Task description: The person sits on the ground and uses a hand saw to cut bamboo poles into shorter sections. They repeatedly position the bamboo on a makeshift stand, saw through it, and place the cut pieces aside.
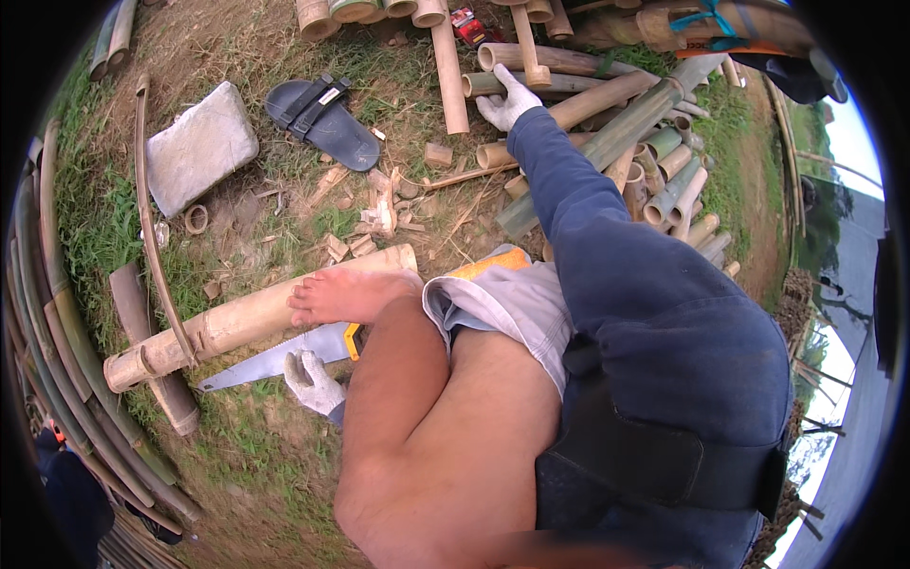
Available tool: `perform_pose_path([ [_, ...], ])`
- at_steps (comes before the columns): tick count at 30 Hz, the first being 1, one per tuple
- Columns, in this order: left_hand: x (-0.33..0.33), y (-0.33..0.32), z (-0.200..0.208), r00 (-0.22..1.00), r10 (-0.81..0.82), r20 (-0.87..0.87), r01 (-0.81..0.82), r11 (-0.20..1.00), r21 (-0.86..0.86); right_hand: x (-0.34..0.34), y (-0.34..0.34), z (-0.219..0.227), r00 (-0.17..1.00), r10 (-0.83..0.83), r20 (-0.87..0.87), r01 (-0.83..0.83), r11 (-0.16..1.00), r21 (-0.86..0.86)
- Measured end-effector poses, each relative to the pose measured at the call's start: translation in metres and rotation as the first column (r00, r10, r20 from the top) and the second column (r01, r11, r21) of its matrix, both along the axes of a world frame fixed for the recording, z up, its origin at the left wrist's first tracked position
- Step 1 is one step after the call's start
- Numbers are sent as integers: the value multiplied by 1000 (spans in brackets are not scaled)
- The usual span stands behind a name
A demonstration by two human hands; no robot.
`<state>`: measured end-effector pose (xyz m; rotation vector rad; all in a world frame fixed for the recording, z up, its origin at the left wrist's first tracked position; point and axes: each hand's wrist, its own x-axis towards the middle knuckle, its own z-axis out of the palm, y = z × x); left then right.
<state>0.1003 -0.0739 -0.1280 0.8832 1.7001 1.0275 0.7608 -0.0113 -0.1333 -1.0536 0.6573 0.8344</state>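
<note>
My right hand point(512, 101), in a white glove, reaches out to the far pile of cut bamboo. Its fingers are spread over a greenish bamboo tube point(561, 83), and I cannot tell whether they press on it. My left hand point(315, 383), also gloved, is low beside my bent leg, its visible fingers apart and nothing seen in them. Just beyond it lies a handsaw point(275, 364) with a toothed blade and a yellow-black handle partly hidden by my leg. My bare foot rests on a pale bamboo pole point(256, 318), which lies across a darker bamboo piece point(156, 356).
A pale stone block point(202, 149) and a dark sandal point(324, 125) lie on the grass at the far left. Bamboo offcuts point(379, 213) are scattered ahead. Long poles point(71, 322) line the left side. More cut tubes point(678, 185) are piled at right, near a small red package point(469, 27).
</note>
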Motion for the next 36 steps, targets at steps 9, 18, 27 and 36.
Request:
perform_pose_path([
  [9, -4, -4, 0, 1000, -1, -17, 2, 1000, 6, -5, 2, 12, 998, 0, -70, 12, 986, 164],
  [18, 11, 11, 17, 996, 84, -28, -85, 995, -46, -68, 15, 56, 961, 196, -197, -157, 967, 199],
  [27, 61, 74, 48, 989, -136, -63, 144, 980, 137, -239, 68, 91, 777, 520, -356, -350, 826, 442],
  [36, 155, 210, 77, 941, -331, 76, 317, 936, 151, -346, 86, 69, 595, 720, -358, -567, 692, 448],
])
